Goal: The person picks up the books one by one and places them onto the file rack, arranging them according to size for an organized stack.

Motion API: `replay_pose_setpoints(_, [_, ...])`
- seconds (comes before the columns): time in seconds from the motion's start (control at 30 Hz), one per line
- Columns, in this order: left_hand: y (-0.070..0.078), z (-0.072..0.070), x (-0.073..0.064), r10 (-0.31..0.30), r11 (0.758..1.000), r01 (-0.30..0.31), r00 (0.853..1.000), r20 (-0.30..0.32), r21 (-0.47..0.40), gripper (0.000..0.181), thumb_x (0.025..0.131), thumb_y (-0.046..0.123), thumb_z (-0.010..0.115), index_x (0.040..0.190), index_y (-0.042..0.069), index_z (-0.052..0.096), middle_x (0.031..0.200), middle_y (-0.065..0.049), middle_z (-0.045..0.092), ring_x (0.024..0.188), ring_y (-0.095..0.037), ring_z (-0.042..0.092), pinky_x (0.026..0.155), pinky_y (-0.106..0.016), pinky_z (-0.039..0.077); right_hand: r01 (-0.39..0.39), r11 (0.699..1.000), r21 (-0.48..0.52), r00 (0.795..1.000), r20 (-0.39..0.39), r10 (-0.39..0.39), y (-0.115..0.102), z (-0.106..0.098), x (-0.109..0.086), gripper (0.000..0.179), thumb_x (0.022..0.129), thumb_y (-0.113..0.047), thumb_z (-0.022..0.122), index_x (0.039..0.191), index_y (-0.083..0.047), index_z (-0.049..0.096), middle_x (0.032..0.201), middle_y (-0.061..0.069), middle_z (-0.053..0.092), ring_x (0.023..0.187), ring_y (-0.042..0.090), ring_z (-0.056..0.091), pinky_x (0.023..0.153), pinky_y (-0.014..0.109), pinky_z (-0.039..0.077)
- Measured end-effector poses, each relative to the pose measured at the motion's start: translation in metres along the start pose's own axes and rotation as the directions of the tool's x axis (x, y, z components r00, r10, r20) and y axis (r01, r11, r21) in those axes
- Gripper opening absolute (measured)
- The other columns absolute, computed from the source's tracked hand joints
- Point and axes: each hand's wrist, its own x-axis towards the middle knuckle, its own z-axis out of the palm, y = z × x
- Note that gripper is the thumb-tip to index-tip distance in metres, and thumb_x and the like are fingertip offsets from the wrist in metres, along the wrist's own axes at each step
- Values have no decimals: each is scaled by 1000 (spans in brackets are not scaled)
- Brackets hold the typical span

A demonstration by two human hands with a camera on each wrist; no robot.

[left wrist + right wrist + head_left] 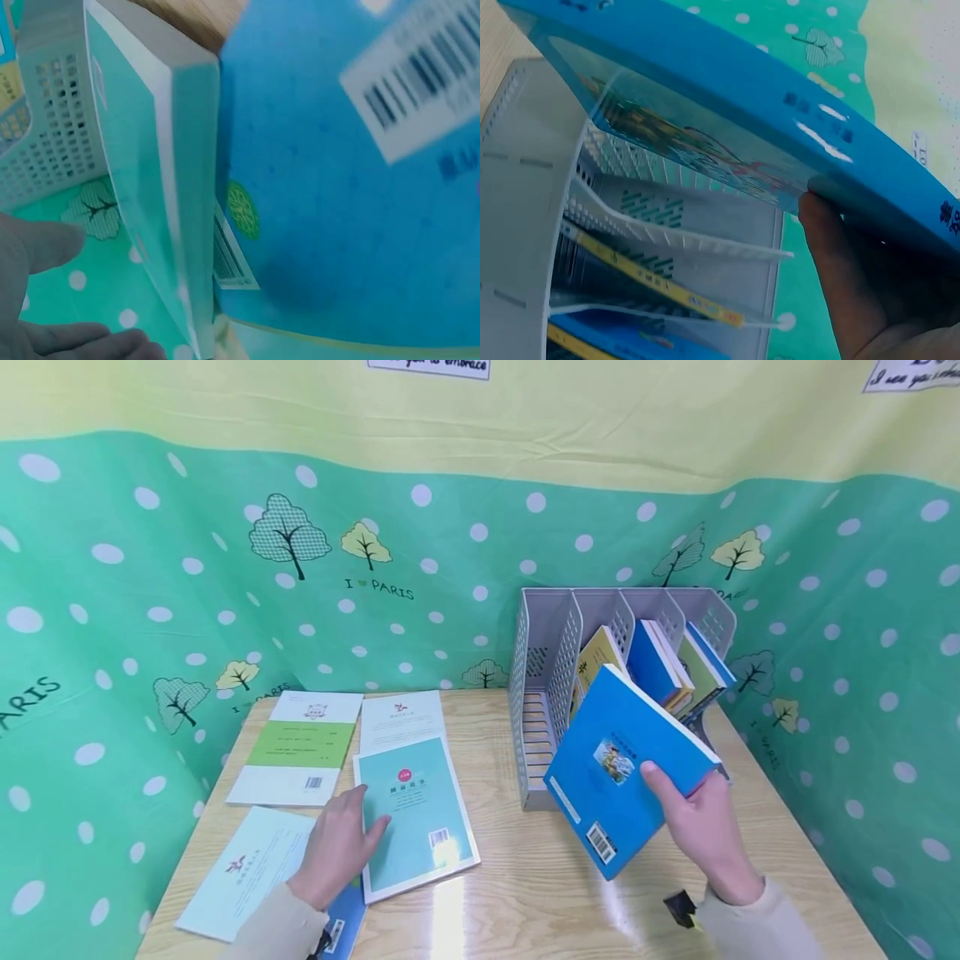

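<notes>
My right hand (707, 827) grips a blue book (626, 793) by its right edge, the thumb on the back cover. The book is held tilted in front of the grey magazine rack (538, 799). In the right wrist view, the thick blue book (727, 90) is above the rack's slots. My left hand (337, 843) hovers at the left edge of a teal book (420, 827), fingers loosely extended; in the left wrist view the hand (52, 300) looks apart from the teal book (191, 187). Under the left forearm lies another blue book (337, 225), partly hidden.
Inside the rack stand a yellow book (600, 652), blue books (647, 664) and a green one (693, 664). To the left lie a green-and-white book (300, 747), a white one (401, 718) and a pale blue one (243, 877). A dotted curtain (420, 635) hangs behind.
</notes>
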Motion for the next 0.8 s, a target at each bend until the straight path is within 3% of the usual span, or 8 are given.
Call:
replay_pose_setpoints(0.17, [-6,5,3,-61,998,60,997,47,31,76,78,33,79,127,-15,46,109,-30,57,96,-40,57,79,-50,52,-17,998,-59,999,-39,14,3,-13,-1,57,98,-22,54,145,-4,26,130,21,53,96,-6,57,73,25,55])
replay_pose_setpoints(0.37, [-13,10,5,-100,992,93,992,80,87,82,75,41,79,125,-15,47,97,-22,55,80,-28,51,65,-39,46,6,997,-81,997,-74,-12,7,-24,1,58,98,-16,55,146,-6,24,131,19,51,96,-7,56,72,20,52])
replay_pose_setpoints(0.47, [-15,13,6,-134,988,124,984,113,97,84,76,45,78,124,-16,46,95,-21,55,79,-28,51,63,-38,45,-5,995,-99,997,-78,-3,8,-28,2,56,98,-16,55,146,-4,28,130,21,53,95,-8,56,72,24,54])
replay_pose_setpoints(0.67, [-17,16,9,-196,979,185,967,161,80,93,77,50,74,130,-17,39,100,-29,58,88,-39,58,70,-47,50,-32,988,-148,993,-118,14,11,-37,2,51,97,-19,57,138,3,39,121,27,59,86,-7,60,66,28,57])
replay_pose_setpoints(0.73, [-17,18,9,-205,977,193,965,166,86,95,77,53,73,131,-16,37,99,-29,59,87,-40,60,68,-48,51,-34,988,-150,992,-128,15,11,-39,3,50,97,-19,57,137,4,39,121,28,58,86,-5,61,66,28,57])
replay_pose_setpoints(0.8, [-17,19,10,-213,975,199,963,166,95,96,76,55,73,131,-16,37,96,-28,59,82,-39,60,64,-47,51,-41,985,-165,991,-135,19,10,-40,3,52,97,-21,57,138,4,37,123,28,57,89,5,64,68,37,57])
